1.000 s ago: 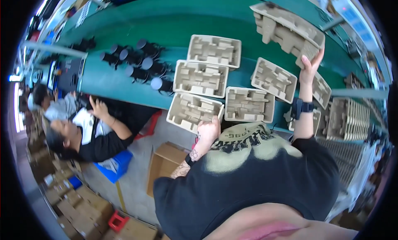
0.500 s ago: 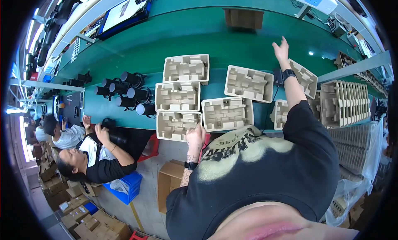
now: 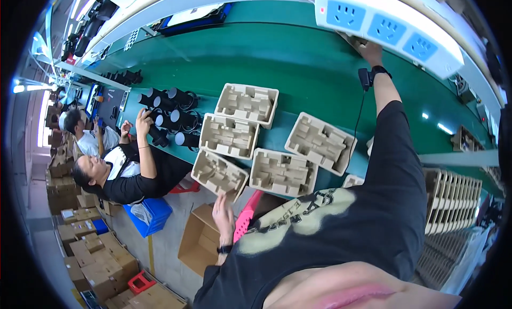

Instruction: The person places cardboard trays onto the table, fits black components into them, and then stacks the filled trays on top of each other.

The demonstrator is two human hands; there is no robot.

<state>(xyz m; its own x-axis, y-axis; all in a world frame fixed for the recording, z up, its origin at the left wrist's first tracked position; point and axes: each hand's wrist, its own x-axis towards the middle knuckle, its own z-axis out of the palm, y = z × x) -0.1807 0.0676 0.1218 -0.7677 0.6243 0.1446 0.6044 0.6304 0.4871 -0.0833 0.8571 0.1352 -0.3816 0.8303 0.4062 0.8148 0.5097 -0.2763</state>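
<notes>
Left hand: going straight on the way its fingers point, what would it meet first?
The left hand would likely meet the near edge of the lower-left beige tray first; it may already be touching, as depth is unclear.

Looks like a factory, i.e. an assembly/pkg. line. Has a long green tabletop [image 3: 298, 58] w/ a multi-socket power strip [image 3: 386, 29] on the frame above. Carries several same-shaped moulded trays [image 3: 282, 173] plus a grp. of matching black cylindrical units [image 3: 181, 119] at L. Also shows a stack of trays [image 3: 452, 199] at R, a co-worker [image 3: 125, 175] at the same line, another person [image 3: 92, 141] farther down, piled cardboard boxes [image 3: 104, 255], a blue crate [image 3: 153, 219] & bright overhead lights [image 3: 25, 88].
</notes>
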